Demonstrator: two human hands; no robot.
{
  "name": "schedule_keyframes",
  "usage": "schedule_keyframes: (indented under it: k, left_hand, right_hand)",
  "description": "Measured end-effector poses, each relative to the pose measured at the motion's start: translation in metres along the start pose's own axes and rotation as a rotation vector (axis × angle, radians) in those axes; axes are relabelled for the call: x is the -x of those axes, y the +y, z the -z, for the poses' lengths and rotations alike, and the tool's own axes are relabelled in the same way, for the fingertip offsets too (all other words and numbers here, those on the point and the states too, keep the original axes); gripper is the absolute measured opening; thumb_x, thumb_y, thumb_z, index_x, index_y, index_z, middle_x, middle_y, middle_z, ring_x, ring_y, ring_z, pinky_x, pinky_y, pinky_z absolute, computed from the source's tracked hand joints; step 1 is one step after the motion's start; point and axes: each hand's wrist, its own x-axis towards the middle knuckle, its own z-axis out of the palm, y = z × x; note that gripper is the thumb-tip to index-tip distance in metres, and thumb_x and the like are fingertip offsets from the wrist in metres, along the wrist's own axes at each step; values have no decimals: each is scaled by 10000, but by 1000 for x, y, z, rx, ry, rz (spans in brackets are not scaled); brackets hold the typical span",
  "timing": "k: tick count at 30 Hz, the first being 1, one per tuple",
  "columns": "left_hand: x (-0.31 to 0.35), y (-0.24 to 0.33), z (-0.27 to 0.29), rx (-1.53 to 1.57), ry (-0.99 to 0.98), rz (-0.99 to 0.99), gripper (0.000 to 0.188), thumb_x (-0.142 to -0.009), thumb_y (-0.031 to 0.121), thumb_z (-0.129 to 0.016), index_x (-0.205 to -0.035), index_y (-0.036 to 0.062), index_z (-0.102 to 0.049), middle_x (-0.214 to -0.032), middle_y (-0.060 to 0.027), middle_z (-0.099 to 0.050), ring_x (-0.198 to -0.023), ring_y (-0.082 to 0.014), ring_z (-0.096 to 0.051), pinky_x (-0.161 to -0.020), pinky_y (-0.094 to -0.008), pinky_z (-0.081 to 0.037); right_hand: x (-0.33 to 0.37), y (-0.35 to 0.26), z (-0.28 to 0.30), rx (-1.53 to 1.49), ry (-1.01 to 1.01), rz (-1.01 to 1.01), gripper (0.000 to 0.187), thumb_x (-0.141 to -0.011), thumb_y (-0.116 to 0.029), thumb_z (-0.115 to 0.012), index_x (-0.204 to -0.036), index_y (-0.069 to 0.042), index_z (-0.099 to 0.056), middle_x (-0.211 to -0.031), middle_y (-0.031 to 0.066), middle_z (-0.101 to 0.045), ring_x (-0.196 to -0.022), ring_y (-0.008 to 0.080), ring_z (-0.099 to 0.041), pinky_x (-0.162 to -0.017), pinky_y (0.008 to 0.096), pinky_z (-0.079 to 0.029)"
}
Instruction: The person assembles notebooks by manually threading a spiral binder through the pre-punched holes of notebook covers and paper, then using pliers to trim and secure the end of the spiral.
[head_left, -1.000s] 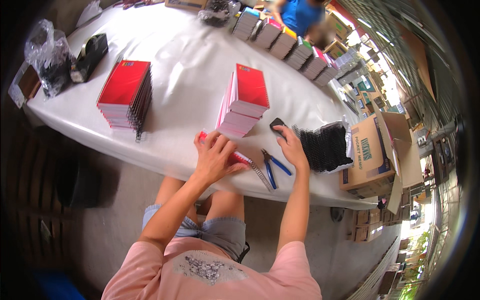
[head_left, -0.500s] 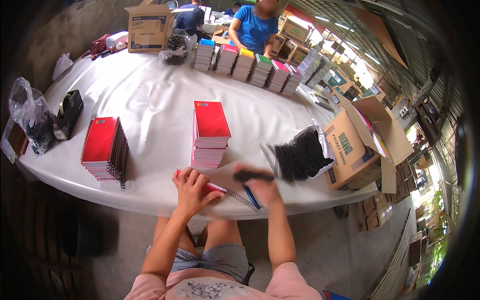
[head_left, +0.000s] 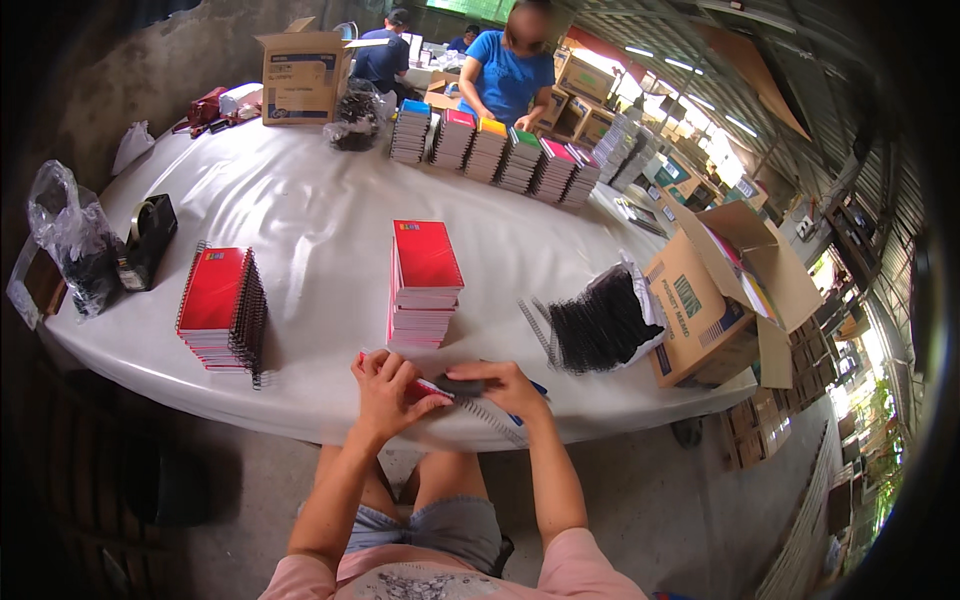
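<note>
The fingers (head_left: pixel 372 364) of the left hand (head_left: pixel 388 395) are bent over a red notebook (head_left: pixel 425 388) and grasp it, thumb on the near side. The notebook lies flat at the near edge of the counter (head_left: pixel 320 270), about midway along that edge. A thin coil (head_left: pixel 490 420) extends from the notebook's right end toward the near edge.

The right hand (head_left: pixel 508 384) grasps a black block (head_left: pixel 462 385), with the fingers over its top. The block is positioned at the notebook's right end, above the coil; whether it touches either cannot be told. Pliers (head_left: pixel 540 388) with blue handles lie beneath the right hand, mostly hidden.

Just beyond the left hand stands the centre stack (head_left: pixel 427 255) of red notebooks. Toward the counter's left end stands the left stack (head_left: pixel 215 295), with black coils along its right side. A tape dispenser (head_left: pixel 152 238) and a plastic bag (head_left: pixel 72 240) are located at the left edge.

To the right of the hands, a coil pile (head_left: pixel 600 322) rests in a white wrapper (head_left: pixel 648 310), beside an open carton (head_left: pixel 700 315) at the right end. Coloured stacks (head_left: pixel 486 150) line the far edge, in front of a person in blue (head_left: pixel 508 75).
</note>
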Motion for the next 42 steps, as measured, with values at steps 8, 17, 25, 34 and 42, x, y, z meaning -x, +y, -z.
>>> schedule_keyframes:
  k: [8,17,25,34,42]
  left_hand:
    - [1,-2,1,4,-16,4,524,-570,571,-738,-737,120,-529,-828,-24,-489,-950,-274,-436,-838,-475,-260]
    - [0,-8,-1,-23,-46,8,552,-548,592,-743,-731,117,-529,-869,-28,-499,-970,-275,-436,-841,-468,-274]
    - [-8,-3,11,140,105,67,572,-472,522,-827,-667,84,-517,-1165,-123,-460,-1020,-311,-406,-824,-425,-350]
    - [-3,-19,2,304,109,129,597,-397,445,-883,-645,63,-496,-1224,-169,-407,-967,-298,-404,-761,-393,-406]
    - [-7,-17,7,393,81,182,618,-403,409,-895,-724,66,-494,-1197,-161,-390,-976,-280,-420,-779,-392,-422]
  right_hand:
    - [-1,1,-11,-253,-80,6,486,-666,188,-480,-1083,4,-648,-1177,132,-612,-1110,210,-561,-919,287,-445]
    - [-10,-14,-7,-233,-130,-7,426,-712,164,-522,-1094,15,-639,-1098,149,-641,-970,167,-607,-893,267,-461]
    - [-13,-14,-3,-719,-18,386,401,-692,143,-589,-1063,6,-656,-1060,137,-655,-987,192,-605,-863,283,-469]
    - [-21,-43,-15,-313,-22,179,341,-698,136,-603,-1004,8,-679,-1035,123,-656,-921,181,-624,-811,281,-498]
    - [-24,-26,-20,-263,27,154,340,-739,107,-579,-1049,-1,-667,-1013,153,-662,-909,202,-632,-785,287,-511]
